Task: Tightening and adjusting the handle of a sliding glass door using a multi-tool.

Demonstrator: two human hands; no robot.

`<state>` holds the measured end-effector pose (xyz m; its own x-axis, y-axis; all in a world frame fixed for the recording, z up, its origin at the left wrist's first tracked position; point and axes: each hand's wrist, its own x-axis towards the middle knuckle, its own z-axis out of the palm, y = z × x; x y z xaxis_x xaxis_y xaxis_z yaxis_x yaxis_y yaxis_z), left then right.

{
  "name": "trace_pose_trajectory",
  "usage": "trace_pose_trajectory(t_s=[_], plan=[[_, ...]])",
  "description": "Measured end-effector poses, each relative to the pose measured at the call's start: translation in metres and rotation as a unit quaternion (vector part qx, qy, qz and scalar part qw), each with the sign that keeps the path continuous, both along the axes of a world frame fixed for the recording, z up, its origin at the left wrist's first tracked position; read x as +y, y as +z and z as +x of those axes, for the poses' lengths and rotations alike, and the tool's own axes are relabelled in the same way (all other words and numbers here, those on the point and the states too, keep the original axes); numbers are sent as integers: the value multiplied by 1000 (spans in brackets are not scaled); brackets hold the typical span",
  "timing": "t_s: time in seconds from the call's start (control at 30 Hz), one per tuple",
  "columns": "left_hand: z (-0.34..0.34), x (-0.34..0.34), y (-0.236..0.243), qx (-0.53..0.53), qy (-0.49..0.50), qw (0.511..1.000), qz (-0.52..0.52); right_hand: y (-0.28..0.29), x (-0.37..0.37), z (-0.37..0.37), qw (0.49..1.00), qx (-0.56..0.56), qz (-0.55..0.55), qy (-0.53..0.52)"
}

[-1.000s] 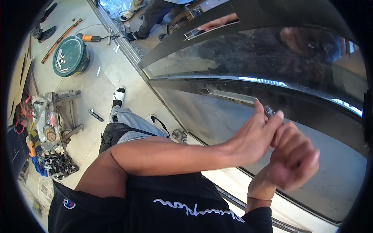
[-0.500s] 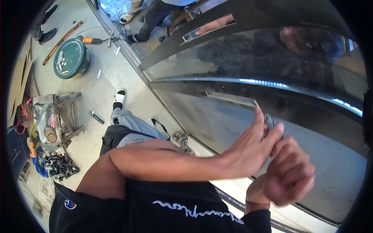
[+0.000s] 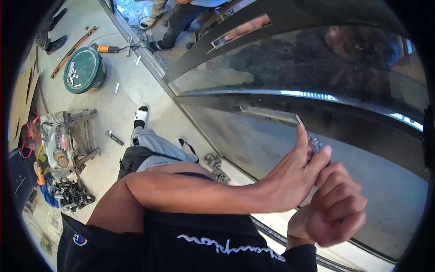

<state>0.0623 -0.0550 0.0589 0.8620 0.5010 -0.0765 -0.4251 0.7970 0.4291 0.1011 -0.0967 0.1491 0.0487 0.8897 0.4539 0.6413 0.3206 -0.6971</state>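
Observation:
My left hand (image 3: 301,167) has its thumb and fingers closed on a small shiny metal fitting (image 3: 314,140) at the end of a long rectangular slot (image 3: 269,113) in a dark-framed glass door (image 3: 353,127). Just below and right of it, my right hand (image 3: 335,206) is closed in a fist; what it holds is hidden. A second, narrow slot (image 3: 219,41) farther up the frame shows part of a hand, perhaps reflected.
A green lidded bucket (image 3: 83,70) with small pieces on it, an orange power tool (image 3: 106,48) and a long orange bar (image 3: 72,52) lie left. A cluttered stand (image 3: 61,145) is beside me. People's legs (image 3: 172,29) show beyond the threshold (image 3: 149,54). Metal cylinders (image 3: 213,163) stand by the door.
Both my hands have moved down a little along the door, the left still on the fitting and the right still closed. More of the fitting and slot edge now shows above my left fingers.

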Motion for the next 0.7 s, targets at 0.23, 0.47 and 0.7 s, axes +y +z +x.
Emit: trace_pose_trajectory(t_s=[0.23,0.47,0.7], plan=[[-7,18,5,4,-81,996,22,-2,10,2,997,8,-6,-77],[-6,13,4,51,-50,996,62,-2,0,1,996,54,13,-68],[-14,-7,0,24,-54,998,26,-7,-7,-4,999,-21,11,-35]])
